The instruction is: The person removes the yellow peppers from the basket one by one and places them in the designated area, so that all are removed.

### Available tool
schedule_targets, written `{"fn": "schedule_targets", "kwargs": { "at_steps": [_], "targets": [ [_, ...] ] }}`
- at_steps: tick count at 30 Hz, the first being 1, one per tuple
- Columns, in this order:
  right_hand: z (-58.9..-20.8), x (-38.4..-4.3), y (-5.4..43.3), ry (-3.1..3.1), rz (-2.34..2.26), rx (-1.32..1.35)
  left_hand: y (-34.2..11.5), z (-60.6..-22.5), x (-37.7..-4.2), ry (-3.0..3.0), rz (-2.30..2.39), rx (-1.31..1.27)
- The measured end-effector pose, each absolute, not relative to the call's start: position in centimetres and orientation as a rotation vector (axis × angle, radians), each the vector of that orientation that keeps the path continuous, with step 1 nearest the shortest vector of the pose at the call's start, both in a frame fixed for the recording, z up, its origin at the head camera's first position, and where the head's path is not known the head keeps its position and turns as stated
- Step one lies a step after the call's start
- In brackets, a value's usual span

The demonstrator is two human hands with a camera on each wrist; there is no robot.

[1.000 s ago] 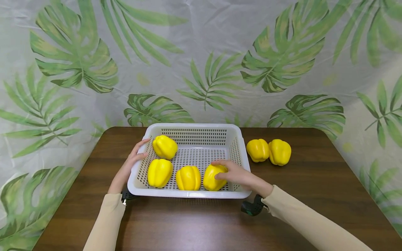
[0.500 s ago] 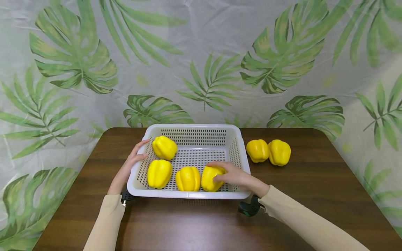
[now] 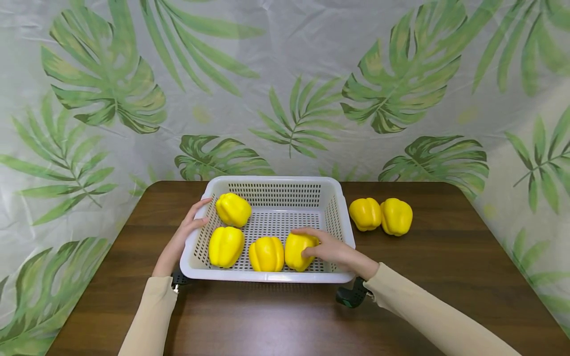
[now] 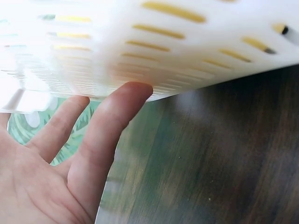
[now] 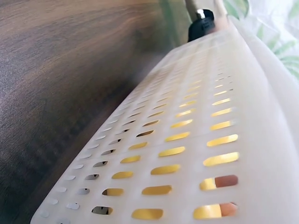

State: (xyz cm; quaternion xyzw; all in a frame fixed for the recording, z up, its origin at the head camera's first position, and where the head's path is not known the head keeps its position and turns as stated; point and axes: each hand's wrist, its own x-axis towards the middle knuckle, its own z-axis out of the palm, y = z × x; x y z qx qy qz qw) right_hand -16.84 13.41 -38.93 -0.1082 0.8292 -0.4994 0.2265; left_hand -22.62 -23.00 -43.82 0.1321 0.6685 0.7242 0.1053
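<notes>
A white slotted plastic basket point(image 3: 267, 277) holds several yellow bell peppers. Inside its front right part, my right hand point(image 3: 331, 249) grips one yellow bell pepper point(image 3: 297, 254), fingers over the top and thumb on the near side. Just left of it sits another bell pepper point(image 3: 266, 254); two more, a front one point(image 3: 226, 247) and a back one point(image 3: 233, 210), lie along the left wall. My left hand point(image 3: 180, 237) rests against the basket's left outside, fingers extended. The left wrist view shows its thumb point(image 4: 105, 130) touching the slotted wall point(image 4: 187, 51). The basket wall point(image 5: 187, 135) mostly hides the right hand in its wrist view.
Two yellow bell peppers, one nearer point(image 3: 365, 214) and one farther right point(image 3: 397, 216), lie side by side on the dark wooden table point(image 3: 445, 267), right of the basket. A leaf-print cloth point(image 3: 294, 74) hangs behind the table.
My right hand has shifted slightly left with its bell pepper, bringing it up beside the neighbouring pepper. The left hand and the basket have stayed in place.
</notes>
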Motion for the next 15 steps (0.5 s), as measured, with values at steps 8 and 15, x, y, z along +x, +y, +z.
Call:
{"fn": "schedule_targets", "kwargs": {
  "at_steps": [8,15],
  "targets": [
    [-39.05,-17.05,13.29,2.348,-1.377,-0.271,-23.13,-43.79,-22.67,1.988,2.116,0.377],
    [-39.1,-17.17,13.27,2.369,-1.405,-0.276,-23.01,-43.81,-22.53,2.01,2.108,0.394]
  ]
}}
